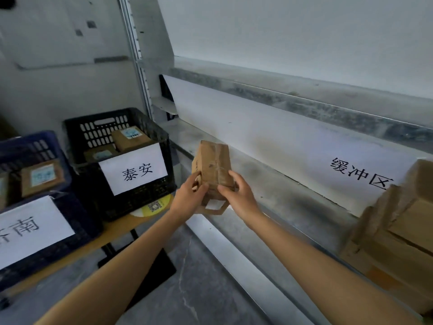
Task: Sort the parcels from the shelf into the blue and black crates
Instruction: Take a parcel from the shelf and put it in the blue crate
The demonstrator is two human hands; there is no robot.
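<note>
Left hand (191,195) and right hand (236,192) clamp a taped parcel (214,166) (label unreadable) near black crate (121,160) marked 泰安

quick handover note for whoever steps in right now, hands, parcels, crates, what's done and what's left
Left hand and right hand: both gripping one taped brown parcel, held upright over the shelf.
Black crate: at least two parcels inside. Blue crate: at least one.
Left: held parcel not yet in a crate; stack of boxes waits on the shelf, far right.
</note>
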